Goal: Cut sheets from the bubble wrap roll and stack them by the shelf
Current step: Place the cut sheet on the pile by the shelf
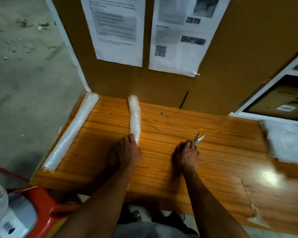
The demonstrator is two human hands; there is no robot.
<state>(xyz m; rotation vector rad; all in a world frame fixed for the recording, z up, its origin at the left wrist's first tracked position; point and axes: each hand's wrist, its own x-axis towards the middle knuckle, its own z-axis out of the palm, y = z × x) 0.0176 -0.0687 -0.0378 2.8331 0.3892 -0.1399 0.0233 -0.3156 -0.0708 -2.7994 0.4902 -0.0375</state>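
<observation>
The left hand (126, 152) lies flat on the table (162, 169), fingers straight, fingertips touching the near end of a bubble wrap roll (134, 117). The right hand (187, 153) grips open scissors (198, 139). Cut sheets (287, 141) lie far right by the shelf (264, 93). Another roll (72, 131) lies along the table's left edge. The papers (117, 28) behind are too blurry to read.

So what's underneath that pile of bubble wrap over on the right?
The stack of cut sheets lies on the wooden table, by the white shelf. Whatever is directly beneath it is covered, so only wood around its edges shows.
</observation>
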